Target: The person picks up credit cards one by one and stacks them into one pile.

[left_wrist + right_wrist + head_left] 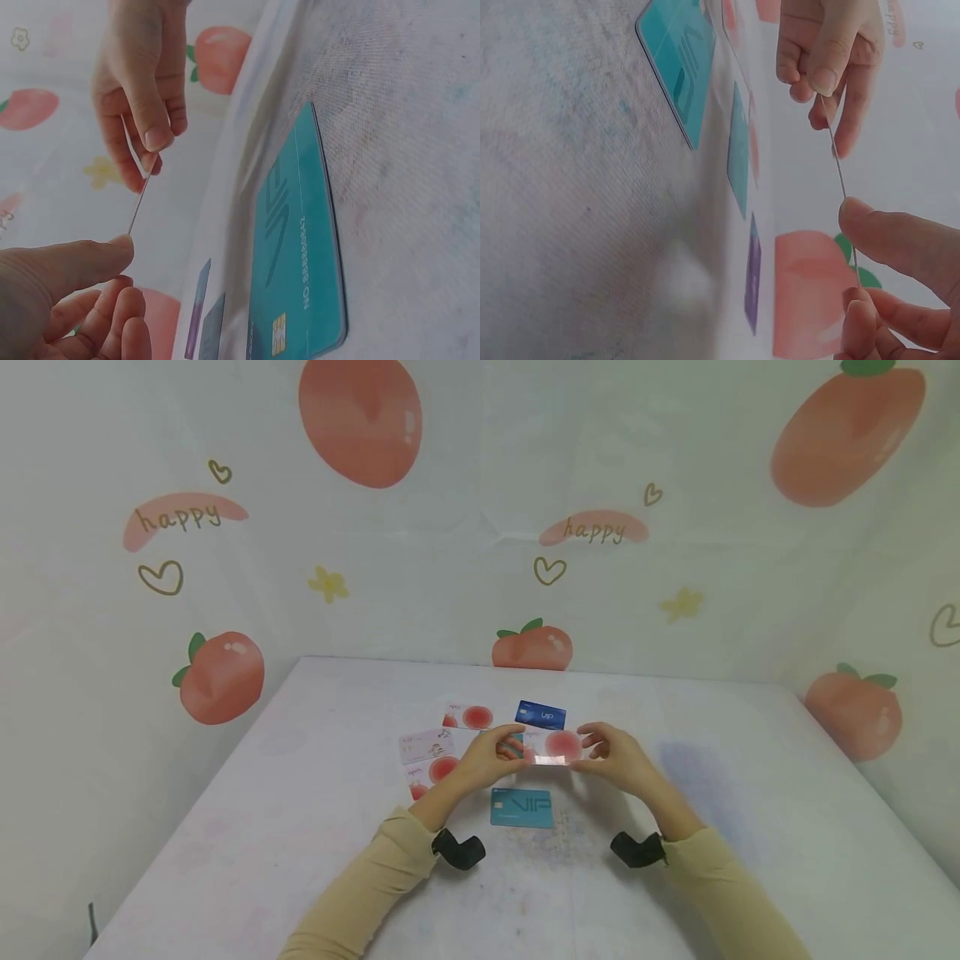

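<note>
The left hand (pixel 487 760) pinches one short edge of a white card with a red peach print (pixel 552 745) between thumb and fingers; the right hand (pixel 622 762) pinches the opposite short edge in the same manner. The peach-print card is held raised off the white table (pixel 300 860), printed face toward the head camera, with a bright reflection along its lower edge. On the table, nearer to the person, lies a teal VIP card (pixel 521 808), face up. Beyond the hands lies a dark blue VIP card (pixel 541 714); a second teal card (pixel 737 157) is partly hidden in the head view. To the left lie an upper peach card (pixel 468 716), a pale pink patterned card (pixel 425 746) and a lower peach card (pixel 431 774) partly covered by the left forearm.
</note>
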Demonstrator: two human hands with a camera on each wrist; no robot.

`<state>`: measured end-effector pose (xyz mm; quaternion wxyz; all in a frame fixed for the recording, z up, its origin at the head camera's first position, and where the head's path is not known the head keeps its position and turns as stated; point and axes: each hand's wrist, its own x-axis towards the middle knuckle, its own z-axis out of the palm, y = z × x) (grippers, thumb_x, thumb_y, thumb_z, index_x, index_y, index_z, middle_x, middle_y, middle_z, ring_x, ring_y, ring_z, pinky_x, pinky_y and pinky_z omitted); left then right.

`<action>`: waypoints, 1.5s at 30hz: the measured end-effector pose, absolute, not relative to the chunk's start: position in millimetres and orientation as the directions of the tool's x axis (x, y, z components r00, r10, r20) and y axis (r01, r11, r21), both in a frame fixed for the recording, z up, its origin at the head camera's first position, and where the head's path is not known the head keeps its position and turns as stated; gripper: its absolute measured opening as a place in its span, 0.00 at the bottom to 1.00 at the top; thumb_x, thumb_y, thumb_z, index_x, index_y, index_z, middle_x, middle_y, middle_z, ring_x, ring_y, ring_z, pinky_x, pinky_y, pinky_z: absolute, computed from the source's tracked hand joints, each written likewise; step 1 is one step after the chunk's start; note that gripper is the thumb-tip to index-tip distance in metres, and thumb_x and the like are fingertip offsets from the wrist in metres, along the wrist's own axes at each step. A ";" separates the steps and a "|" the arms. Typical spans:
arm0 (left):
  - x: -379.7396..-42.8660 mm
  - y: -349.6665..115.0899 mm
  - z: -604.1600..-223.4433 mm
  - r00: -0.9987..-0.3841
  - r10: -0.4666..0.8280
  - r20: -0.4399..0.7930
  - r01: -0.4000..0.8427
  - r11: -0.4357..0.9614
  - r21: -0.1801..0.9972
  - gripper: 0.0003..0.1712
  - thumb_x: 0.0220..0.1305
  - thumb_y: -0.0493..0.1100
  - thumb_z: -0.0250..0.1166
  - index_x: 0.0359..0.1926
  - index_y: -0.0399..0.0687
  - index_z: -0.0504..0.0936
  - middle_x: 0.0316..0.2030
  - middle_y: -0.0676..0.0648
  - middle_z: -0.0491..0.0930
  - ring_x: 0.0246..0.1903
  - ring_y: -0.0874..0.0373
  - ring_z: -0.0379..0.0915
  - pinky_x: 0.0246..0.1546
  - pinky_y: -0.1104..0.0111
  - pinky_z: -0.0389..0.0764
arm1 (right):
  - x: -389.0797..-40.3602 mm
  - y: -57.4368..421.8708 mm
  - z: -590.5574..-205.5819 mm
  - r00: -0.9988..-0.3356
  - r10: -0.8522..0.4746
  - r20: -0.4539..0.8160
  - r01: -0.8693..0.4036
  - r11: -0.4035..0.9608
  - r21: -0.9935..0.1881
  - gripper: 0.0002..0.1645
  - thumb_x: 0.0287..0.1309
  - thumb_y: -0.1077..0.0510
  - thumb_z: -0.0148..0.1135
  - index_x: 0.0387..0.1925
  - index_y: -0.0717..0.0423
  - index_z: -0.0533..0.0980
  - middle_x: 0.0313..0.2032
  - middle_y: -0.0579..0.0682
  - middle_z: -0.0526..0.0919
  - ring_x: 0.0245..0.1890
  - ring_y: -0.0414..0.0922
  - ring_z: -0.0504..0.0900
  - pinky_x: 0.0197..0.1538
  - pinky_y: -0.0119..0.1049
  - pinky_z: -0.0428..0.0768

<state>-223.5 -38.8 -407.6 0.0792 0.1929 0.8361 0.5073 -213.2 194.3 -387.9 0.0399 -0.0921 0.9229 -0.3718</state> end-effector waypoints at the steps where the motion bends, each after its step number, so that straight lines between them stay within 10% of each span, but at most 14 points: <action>1: -222.7 -39.9 -407.2 -0.914 0.400 0.063 0.241 0.412 0.879 0.32 0.56 0.38 0.67 0.62 0.40 0.69 0.44 0.39 0.80 0.39 0.53 0.78 0.46 0.66 0.80 | -212.9 193.2 -388.3 -0.980 -0.198 -0.006 -0.139 0.708 -0.692 0.34 0.47 0.52 0.71 0.55 0.61 0.70 0.44 0.60 0.80 0.39 0.49 0.76 0.42 0.37 0.80; 45: -203.7 -74.6 -410.5 -0.921 0.389 0.005 0.197 0.455 0.869 0.31 0.53 0.40 0.70 0.58 0.40 0.72 0.39 0.44 0.81 0.34 0.61 0.74 0.41 0.72 0.80 | -198.6 164.7 -395.1 -0.966 -0.257 -0.034 -0.157 0.686 -0.710 0.33 0.45 0.54 0.72 0.52 0.61 0.72 0.40 0.55 0.80 0.37 0.44 0.76 0.43 0.37 0.80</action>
